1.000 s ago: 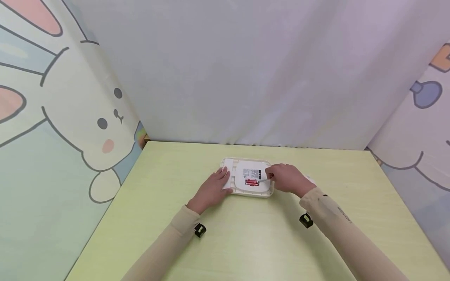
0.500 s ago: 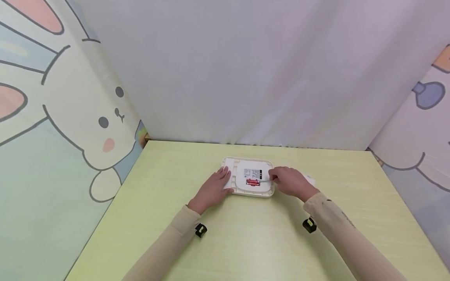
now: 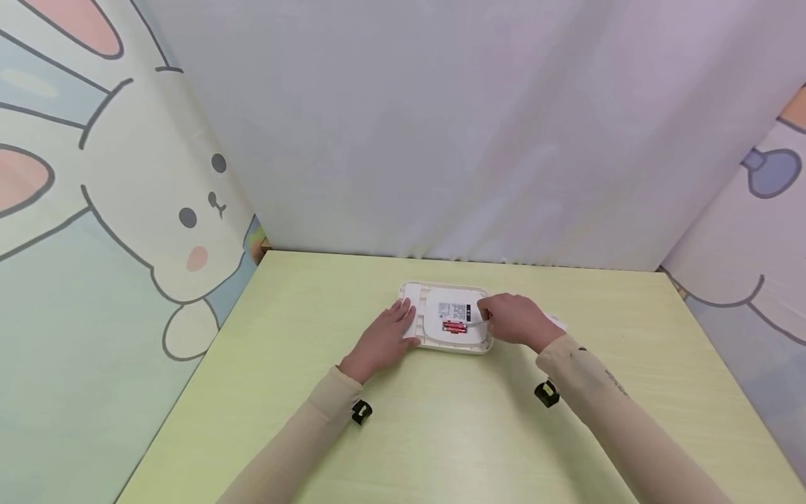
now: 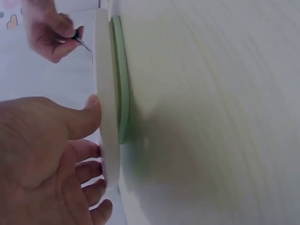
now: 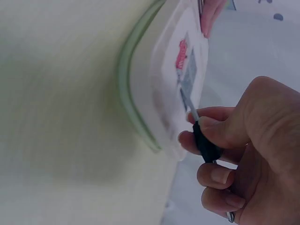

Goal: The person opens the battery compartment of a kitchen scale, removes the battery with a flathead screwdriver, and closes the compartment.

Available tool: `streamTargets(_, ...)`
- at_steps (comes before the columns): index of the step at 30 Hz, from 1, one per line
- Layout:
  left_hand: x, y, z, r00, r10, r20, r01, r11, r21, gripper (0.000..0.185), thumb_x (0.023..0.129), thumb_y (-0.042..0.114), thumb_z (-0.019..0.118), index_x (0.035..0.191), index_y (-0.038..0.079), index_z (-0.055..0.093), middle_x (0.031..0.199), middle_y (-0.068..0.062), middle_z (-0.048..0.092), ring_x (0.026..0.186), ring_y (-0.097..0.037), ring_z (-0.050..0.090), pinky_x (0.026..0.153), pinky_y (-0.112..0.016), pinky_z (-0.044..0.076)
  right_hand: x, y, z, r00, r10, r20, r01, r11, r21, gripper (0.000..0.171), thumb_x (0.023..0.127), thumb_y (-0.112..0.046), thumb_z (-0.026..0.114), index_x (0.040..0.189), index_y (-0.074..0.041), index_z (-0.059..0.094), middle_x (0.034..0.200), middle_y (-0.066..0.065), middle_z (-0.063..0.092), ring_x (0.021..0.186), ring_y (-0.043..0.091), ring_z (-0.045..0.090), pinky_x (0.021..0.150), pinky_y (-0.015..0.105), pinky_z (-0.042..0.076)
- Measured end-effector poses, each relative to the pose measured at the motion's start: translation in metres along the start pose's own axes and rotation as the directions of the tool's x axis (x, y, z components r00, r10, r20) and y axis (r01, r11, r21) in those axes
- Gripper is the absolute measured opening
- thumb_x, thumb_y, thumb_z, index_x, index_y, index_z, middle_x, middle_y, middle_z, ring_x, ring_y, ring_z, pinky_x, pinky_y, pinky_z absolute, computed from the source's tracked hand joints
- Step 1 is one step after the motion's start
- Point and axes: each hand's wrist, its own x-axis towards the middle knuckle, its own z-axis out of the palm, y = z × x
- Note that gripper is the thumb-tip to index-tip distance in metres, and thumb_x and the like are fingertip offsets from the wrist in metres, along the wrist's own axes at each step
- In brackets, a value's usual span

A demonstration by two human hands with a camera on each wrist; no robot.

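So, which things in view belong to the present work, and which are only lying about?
In the work:
white device, with the left hand resting on it
red batteries in its recess
black-handled tool, pinched by the right hand, tip near the batteries

Apparently lying about:
white piece beside the right hand, partly hidden; it may belong, I cannot tell
rabbit-printed backdrop, only background
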Motion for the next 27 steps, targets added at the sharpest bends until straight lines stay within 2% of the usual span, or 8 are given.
streamTargets(3,0.000,0.001,-0.002,1.000,0.002,0.008,-0.002,1.000,0.024,0.071,0.108,0.040,0.058,0.163,0.000,0.036,0.175,-0.016,0.026,0.165,-0.033,0.021,0.135,-0.046,0.025,-0.005,0.011,0.015,0.999,0.028,-0.026,-0.024,0.988,0.153,0.021,0.094,0.004,0.057,0.085,-0.014,0.060,0.083,0.003,0.060,0.072,0.019,0.050,0.064,0.031,0.038)
streamTargets(5,-0.001,0.001,-0.002,1.000,-0.004,0.011,0.004,0.999,0.033,0.071,0.108,0.040,0.058,0.163,0.000,0.036,0.174,-0.016,0.027,0.165,-0.033,0.021,0.135,-0.046,0.025,-0.008,0.015,0.025,0.998,0.032,-0.061,-0.019,0.977,0.214,0.020,0.096,0.003,0.059,0.086,-0.014,0.060,0.084,0.003,0.061,0.075,0.019,0.052,0.067,0.031,0.040)
streamTargets(11,-0.004,0.001,-0.004,1.000,-0.017,0.016,0.016,1.000,0.016,0.072,0.108,0.040,0.058,0.163,0.000,0.035,0.175,-0.016,0.026,0.165,-0.032,0.020,0.136,-0.045,0.023,-0.013,0.021,0.045,0.979,0.037,-0.199,0.022,0.958,0.287,0.021,0.095,0.003,0.062,0.086,-0.015,0.062,0.092,0.003,0.066,0.080,0.020,0.054,0.072,0.034,0.046)
streamTargets(16,-0.004,0.002,-0.004,1.000,-0.015,0.021,0.015,1.000,0.001,0.072,0.109,0.040,0.056,0.164,0.001,0.034,0.175,-0.015,0.024,0.165,-0.032,0.019,0.136,-0.045,0.022,-0.016,0.028,0.054,0.973,0.060,-0.223,0.039,0.909,0.414,0.021,0.098,0.007,0.058,0.094,-0.011,0.068,0.102,0.009,0.070,0.087,0.022,0.055,0.078,0.036,0.048)
streamTargets(19,-0.003,0.002,-0.003,1.000,-0.010,0.021,0.010,1.000,0.002,0.071,0.109,0.040,0.057,0.164,0.001,0.034,0.175,-0.015,0.024,0.165,-0.032,0.019,0.136,-0.045,0.023,-0.018,0.030,0.054,0.973,0.061,-0.221,0.043,0.899,0.436,0.019,0.100,0.006,0.057,0.100,-0.010,0.068,0.105,0.009,0.071,0.088,0.022,0.056,0.078,0.035,0.048)
streamTargets(23,-0.002,0.002,-0.003,1.000,-0.009,0.023,0.010,1.000,-0.004,0.072,0.108,0.040,0.057,0.164,0.001,0.034,0.175,-0.014,0.024,0.165,-0.031,0.019,0.136,-0.045,0.023,-0.019,0.028,0.052,0.975,0.089,-0.205,0.005,0.907,0.421,0.007,0.104,-0.011,0.062,0.110,-0.013,0.065,0.108,0.008,0.071,0.091,0.021,0.060,0.080,0.038,0.050)
streamTargets(27,-0.001,0.001,-0.002,1.000,-0.014,0.022,0.014,1.000,-0.010,0.072,0.108,0.040,0.058,0.164,0.001,0.035,0.175,-0.014,0.025,0.165,-0.031,0.019,0.136,-0.045,0.023,-0.018,0.020,0.051,0.968,0.114,-0.225,-0.025,0.930,0.366,0.019,0.102,-0.024,0.068,0.118,-0.014,0.064,0.111,0.008,0.072,0.091,0.020,0.064,0.078,0.040,0.054)
